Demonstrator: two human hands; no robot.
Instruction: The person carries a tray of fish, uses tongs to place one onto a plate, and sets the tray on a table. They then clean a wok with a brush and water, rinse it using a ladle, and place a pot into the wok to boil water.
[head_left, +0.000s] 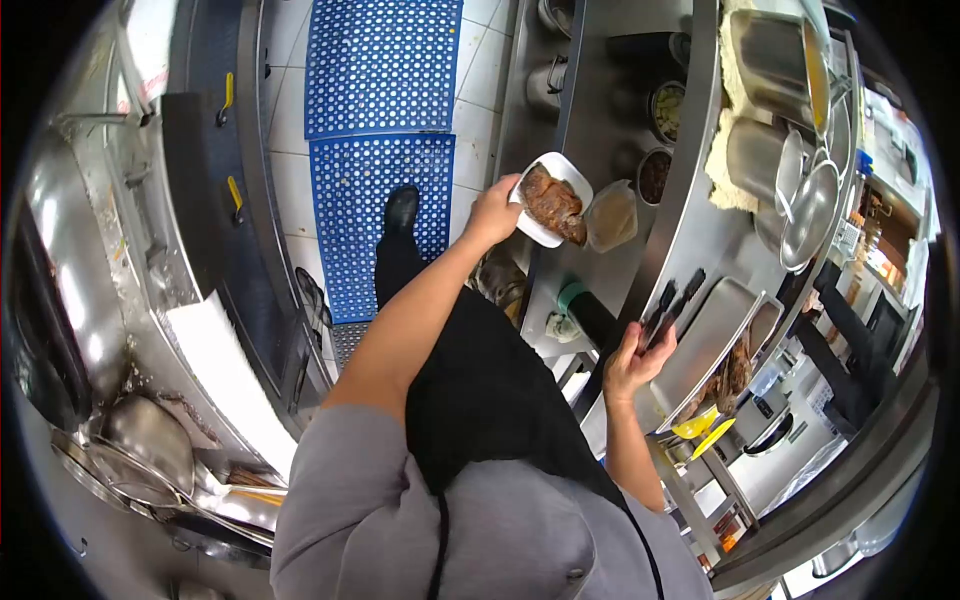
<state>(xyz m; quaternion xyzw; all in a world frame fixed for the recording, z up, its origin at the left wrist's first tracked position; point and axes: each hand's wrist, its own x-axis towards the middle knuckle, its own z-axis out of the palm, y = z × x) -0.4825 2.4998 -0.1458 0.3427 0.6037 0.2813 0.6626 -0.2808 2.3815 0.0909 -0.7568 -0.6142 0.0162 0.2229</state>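
Observation:
My left hand (pixel 492 213) is closed on the rim of a white container (pixel 541 233), held out over the floor's edge beside the steel counter. A browned piece of meat (pixel 553 203) lies in it, its lower end reaching the container's edge. My right hand (pixel 637 366) is wrapped round black tongs (pixel 672 303), whose tips point away from me. Just right of that hand is a long metal tray (pixel 702 338) with more browned meat (pixel 732 382) at its near right part.
Blue perforated mats (pixel 382 70) cover the tiled floor ahead. A clear plastic tub (pixel 611 216) and food-filled pots (pixel 667 108) stand on the lower steel shelf. Metal pans (pixel 810 215) sit on the upper right counter. Burner knobs with yellow handles (pixel 236 197) line the left side.

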